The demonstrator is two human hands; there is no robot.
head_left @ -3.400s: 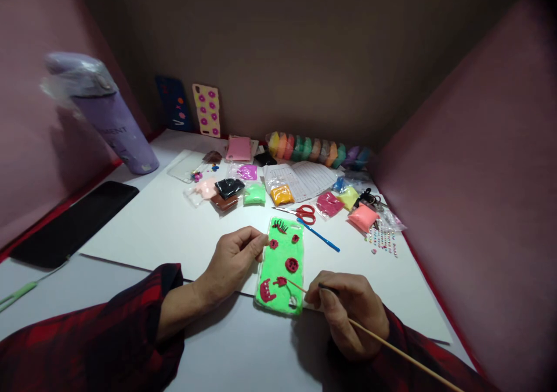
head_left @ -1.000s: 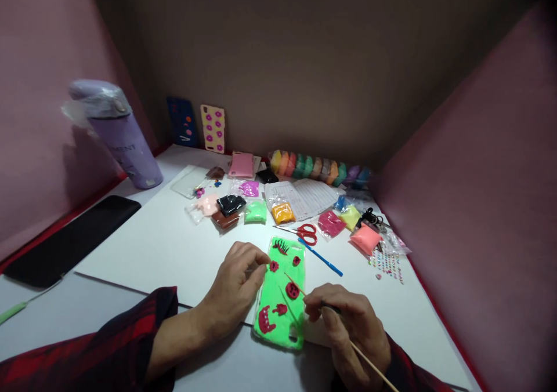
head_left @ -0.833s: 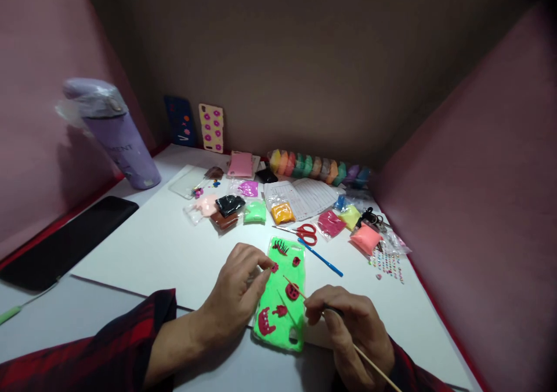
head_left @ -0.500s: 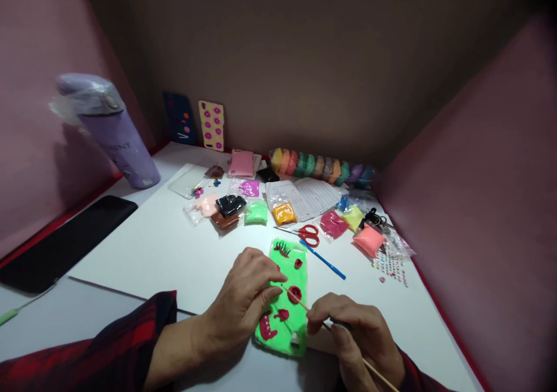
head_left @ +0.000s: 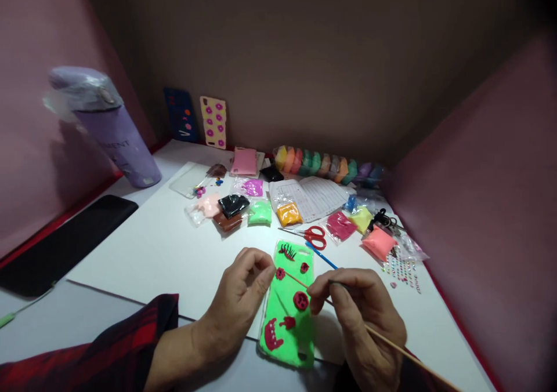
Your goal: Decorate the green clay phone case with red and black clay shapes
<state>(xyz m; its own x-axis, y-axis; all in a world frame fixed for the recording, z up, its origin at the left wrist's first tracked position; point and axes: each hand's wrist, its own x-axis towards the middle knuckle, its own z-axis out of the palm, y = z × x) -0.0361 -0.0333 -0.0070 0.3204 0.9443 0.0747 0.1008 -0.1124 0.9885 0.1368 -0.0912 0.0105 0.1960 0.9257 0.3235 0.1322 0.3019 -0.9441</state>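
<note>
Wooden stick [head_left: 293, 279] has been shifted up, pinched by right hand [head_left: 365, 322]; left hand [head_left: 239, 296] fingers pressed together at its tip. One rectangular, clay-textured green case [head_left: 288, 291], six raised shapes [head_left: 300, 301], is laid between; two decorated cases [head_left: 213, 126] propped behind.

Green phone case [head_left: 287, 290] (red motifs [head_left: 300, 301]), face up, thin stick [head_left: 391, 343] slanted.

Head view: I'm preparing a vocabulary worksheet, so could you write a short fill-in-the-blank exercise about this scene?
1. The thin stick is gripped in the person's ____ hand.
2. The phone case has a bright ____ coating.
3. The scissors have ____ handles.

Missing words: right; green; red.
</note>
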